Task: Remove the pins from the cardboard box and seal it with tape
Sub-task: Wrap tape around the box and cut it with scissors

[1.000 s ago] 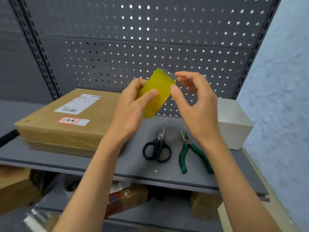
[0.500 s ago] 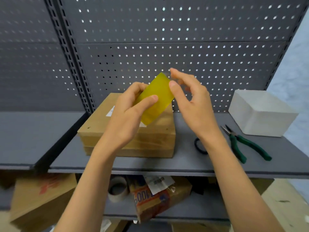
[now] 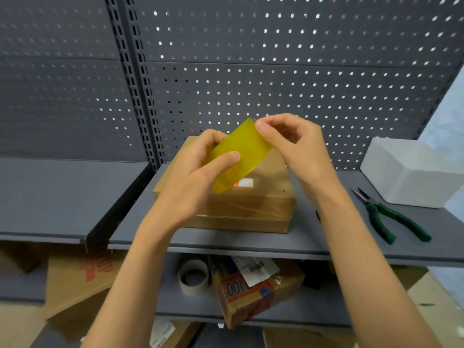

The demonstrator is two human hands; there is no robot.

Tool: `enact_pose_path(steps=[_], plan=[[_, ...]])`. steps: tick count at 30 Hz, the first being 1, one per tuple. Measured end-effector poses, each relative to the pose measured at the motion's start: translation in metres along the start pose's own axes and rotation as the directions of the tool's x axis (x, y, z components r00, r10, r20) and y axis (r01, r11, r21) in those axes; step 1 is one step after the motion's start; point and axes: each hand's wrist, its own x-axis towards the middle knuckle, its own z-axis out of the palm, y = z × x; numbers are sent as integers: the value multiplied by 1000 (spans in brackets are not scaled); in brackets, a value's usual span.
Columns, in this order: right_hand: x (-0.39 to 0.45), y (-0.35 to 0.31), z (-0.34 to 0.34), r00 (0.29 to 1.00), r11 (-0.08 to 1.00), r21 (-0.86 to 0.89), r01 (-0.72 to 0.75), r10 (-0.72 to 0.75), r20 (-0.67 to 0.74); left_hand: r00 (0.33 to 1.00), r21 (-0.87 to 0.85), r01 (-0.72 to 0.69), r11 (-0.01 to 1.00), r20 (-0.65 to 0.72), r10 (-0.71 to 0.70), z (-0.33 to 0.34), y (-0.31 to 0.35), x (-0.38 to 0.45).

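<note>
Left hand [image 3: 198,177] wrapped round the tape [image 3: 239,156], thumb pressed along the roll's outer face, other fingers curled behind it, held up in the air above the box [image 3: 241,209]. Right hand [image 3: 298,149] at the roll's upper edge, thumb and forefinger pinched together on the rim, probably hunting for the loose end; whether any tape is lifted yet cannot be told. To do this well: keep the roll steady in the left grip, scrape a nail across the face until the end catches, peel slowly and squarely so the strip does not split or fold on itself. Box closed, near the left end of the shelf [image 3: 251,242], close to its front edge, with glossy film already across its front face; pins not discernible. Pliers [image 3: 391,219] toward the right end, just beside a white box [image 3: 411,172] at the back right corner.
</note>
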Motion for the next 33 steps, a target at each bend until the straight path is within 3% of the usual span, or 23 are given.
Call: enact_pose_path(steps=[5,13,17,21,22,23,25,27,31,33], plan=[[5,2,8,998,993,99,-60,57,34,1000,119,20,993,-17,-19,-8,0,-9],[-15,4,18,998,998,25,62,-62,-2,997,113,74,991,-23,-71,4,6,-36],[-33,7,27,944,930,-261,260,-301,-132,994,155,89,984,-81,-77,6,15,-42],[-35,5,43,784,727,-505,464,-603,-149,969,49,226,973,-112,-219,0,25,-46],[-34,4,48,799,736,-502,454,-586,-136,966,78,239,968,-119,-229,-4,24,-47],[-32,3,51,858,797,-446,406,-501,-115,963,101,249,963,-128,-236,-9,23,-49],[-30,2,60,979,954,-223,200,-202,12,952,107,286,952,-145,-269,-22,20,-56],[-32,4,70,989,996,-80,49,-37,144,933,52,340,939,-139,-331,-36,20,-65],[-40,7,88,985,999,-29,15,-10,171,887,-105,454,885,-37,-459,-48,16,-79],[-47,13,92,992,988,-144,59,-42,121,884,-122,457,881,-44,-465,-51,9,-82]])
